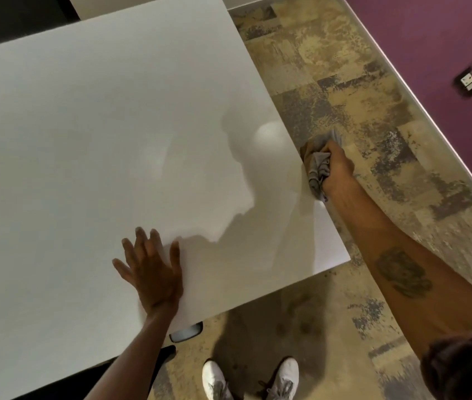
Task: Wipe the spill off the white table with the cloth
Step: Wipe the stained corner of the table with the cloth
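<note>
The white table [90, 134] fills the left and middle of the view, glossy, with shadows and light reflections on it. I make out no distinct spill on its surface. My right hand [337, 168] is closed around a bunched grey cloth [317, 168] right at the table's right edge, with the cloth touching the edge. My left hand [151, 267] lies flat on the tabletop near the front edge, fingers spread, holding nothing.
Mottled beige and grey carpet [344, 82] lies to the right of the table. A purple wall [445, 39] with a socket plate [470, 82] runs along the far right. My white shoes [281, 376] stand just below the table's front edge.
</note>
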Available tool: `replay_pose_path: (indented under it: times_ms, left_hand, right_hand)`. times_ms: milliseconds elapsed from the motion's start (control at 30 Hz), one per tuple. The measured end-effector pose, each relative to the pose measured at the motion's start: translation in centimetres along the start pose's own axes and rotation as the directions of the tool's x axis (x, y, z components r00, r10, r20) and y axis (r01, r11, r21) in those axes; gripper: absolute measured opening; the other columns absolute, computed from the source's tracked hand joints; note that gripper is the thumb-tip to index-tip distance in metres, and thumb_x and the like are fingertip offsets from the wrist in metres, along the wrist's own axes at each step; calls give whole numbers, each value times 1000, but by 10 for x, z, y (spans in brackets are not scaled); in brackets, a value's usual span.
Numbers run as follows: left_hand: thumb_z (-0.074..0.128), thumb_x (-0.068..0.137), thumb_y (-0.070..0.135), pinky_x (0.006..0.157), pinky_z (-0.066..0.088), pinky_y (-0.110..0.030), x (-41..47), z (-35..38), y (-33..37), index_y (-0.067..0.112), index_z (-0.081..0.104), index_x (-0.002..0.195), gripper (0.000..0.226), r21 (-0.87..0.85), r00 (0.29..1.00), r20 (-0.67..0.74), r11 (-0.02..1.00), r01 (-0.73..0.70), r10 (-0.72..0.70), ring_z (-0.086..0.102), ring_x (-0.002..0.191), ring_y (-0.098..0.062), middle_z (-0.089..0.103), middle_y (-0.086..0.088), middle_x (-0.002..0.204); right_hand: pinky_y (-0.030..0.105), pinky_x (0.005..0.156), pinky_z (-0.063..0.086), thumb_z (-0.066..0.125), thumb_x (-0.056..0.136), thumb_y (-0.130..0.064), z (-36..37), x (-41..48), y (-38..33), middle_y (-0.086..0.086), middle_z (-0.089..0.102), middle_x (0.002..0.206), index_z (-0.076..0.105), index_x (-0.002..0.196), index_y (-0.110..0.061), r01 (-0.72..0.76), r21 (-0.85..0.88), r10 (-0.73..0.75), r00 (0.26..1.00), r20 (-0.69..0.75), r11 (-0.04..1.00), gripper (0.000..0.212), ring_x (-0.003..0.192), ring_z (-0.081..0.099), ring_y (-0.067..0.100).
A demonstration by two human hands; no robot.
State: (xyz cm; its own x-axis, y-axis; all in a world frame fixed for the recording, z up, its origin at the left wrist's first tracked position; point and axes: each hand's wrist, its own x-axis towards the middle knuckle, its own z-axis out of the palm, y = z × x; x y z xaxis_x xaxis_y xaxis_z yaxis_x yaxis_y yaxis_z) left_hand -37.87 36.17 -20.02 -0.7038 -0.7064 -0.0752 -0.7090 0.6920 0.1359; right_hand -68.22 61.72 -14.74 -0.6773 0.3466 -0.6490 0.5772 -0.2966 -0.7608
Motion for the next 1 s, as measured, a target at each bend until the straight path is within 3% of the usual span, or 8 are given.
replay_pose_path:
  times_ms: [133,233,300,400,533,667,767,1000]
  left_hand:
    - [16,99,66,121,12,-68,-1,3,-3,9,48,147,80,-95,999,-26,995,-23,21,22,155,-38,36,-12,162]
    - [22,98,64,122,10,-68,1,4,-5,9,49,145,77,-117,999,-33,993,-21,18,22,155,-38,37,-12,162]
    - [22,99,64,122,11,-68,2,6,-5,9,49,145,76,-96,999,-35,995,-27,24,22,155,-39,36,-11,162]
    - [21,100,64,122,13,-68,3,7,-5,9,51,144,76,-80,998,-52,996,-34,30,24,154,-39,37,-12,162]
    - [18,100,66,122,13,-68,4,7,-5,10,51,144,78,-83,997,-74,996,-37,31,25,154,-39,37,-12,163]
    - [18,100,67,122,13,-68,4,9,-7,10,50,144,80,-89,995,-93,995,-43,35,25,154,-38,38,-12,162]
    - [24,99,65,123,11,-67,3,9,-7,11,49,146,76,-89,996,-80,995,-36,29,22,155,-38,35,-11,163]
    - [33,99,58,121,14,-68,0,6,-4,10,50,147,70,-81,997,-77,996,-31,24,24,154,-39,36,-13,163]
  right_hand:
    - [22,44,40,69,80,-20,46,9,-12,-3,51,45,51,55,-16,121,-25,-120,992,40,992,31,36,47,12]
    - [28,60,50,67,79,-16,86,10,-13,2,64,71,66,75,-13,351,-63,-344,934,100,934,5,61,60,14]
    - [27,62,53,67,79,-19,105,8,-4,2,69,81,69,91,-18,512,-151,-479,852,210,845,12,69,63,13]
    - [22,54,43,66,77,-28,117,6,10,-5,62,69,70,89,-21,692,-396,-567,722,397,604,15,59,55,9]
    - [18,49,37,66,77,-31,117,11,9,-2,59,66,68,85,-20,753,-494,-532,658,533,435,14,60,52,13]
    - [28,64,47,69,75,-33,109,12,3,0,68,78,73,99,-23,766,-529,-428,643,636,364,26,74,63,17]
    - [32,80,55,73,78,-27,97,6,8,-1,74,97,72,119,-22,785,-502,-332,613,717,364,41,92,68,16]
    - [27,94,52,74,76,-27,58,-31,38,2,75,116,69,124,-24,816,-496,-222,564,796,297,49,107,68,16]
